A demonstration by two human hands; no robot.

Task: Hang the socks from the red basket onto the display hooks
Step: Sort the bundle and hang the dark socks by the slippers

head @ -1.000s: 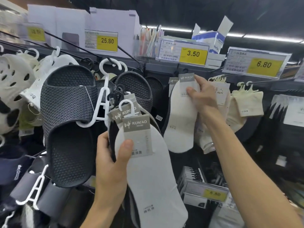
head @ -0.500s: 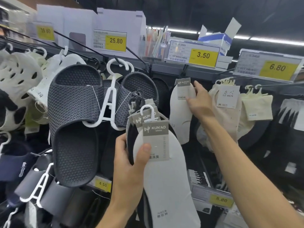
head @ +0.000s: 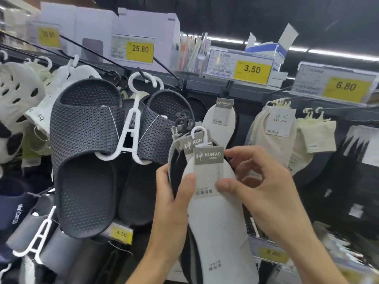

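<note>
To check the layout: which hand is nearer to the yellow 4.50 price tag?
Left. The left hand grips the socks just right of the 4.50 price tag; the right hand pinches them farther right.

From where I stand, only the person's arms show, rising from the bottom of the frame. The left hand (head: 174, 201), at lower centre, has a short, neatly trimmed thumbnail, and the left forearm (head: 155, 261) below it is bare to the frame's edge. The right hand (head: 264, 193), right of centre, has equally short nails. The bare right forearm (head: 311, 261) fills the lower right.
</note>
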